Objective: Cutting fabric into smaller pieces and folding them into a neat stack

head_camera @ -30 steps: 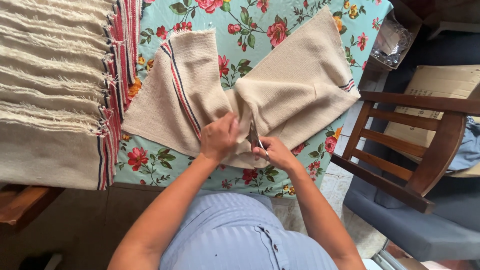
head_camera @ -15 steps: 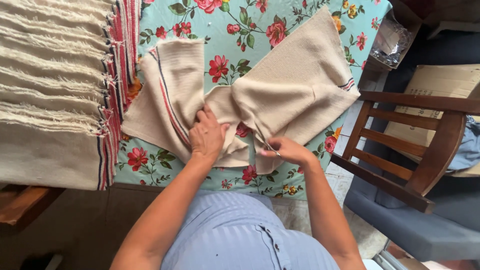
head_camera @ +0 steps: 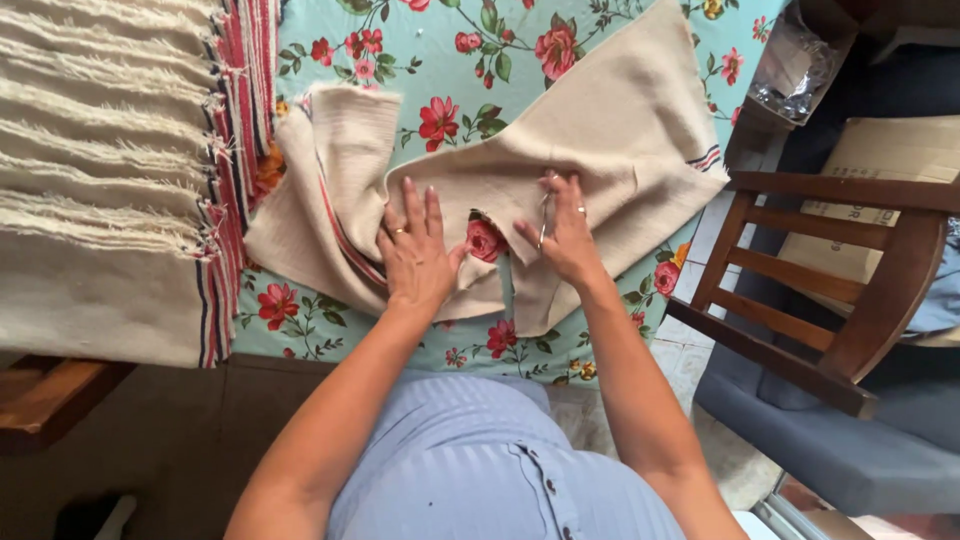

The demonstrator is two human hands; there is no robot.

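Floral tablecloth (head_camera: 600, 30) spreads underneath — a stack of fringed, folded cloths (head_camera: 100, 180) piles up left, a wooden chair (head_camera: 850, 300) stands right, crumpled plastic (head_camera: 795, 70) behind it.

Beige woven cloth (head_camera: 610, 140) with red and dark edge stripes, turquoise tablecloth (head_camera: 470, 60) printed with red flowers, cream fringed textiles (head_camera: 100, 180) with red-striped borders, brown wooden chair (head_camera: 840, 290)

Home sewing spot, likely. Counter (head_camera: 600, 60) under a floral tablecloth, stacked fringed woven cloths (head_camera: 100, 150) at left. Wooden chair (head_camera: 850, 280) alongside, tiled floor.
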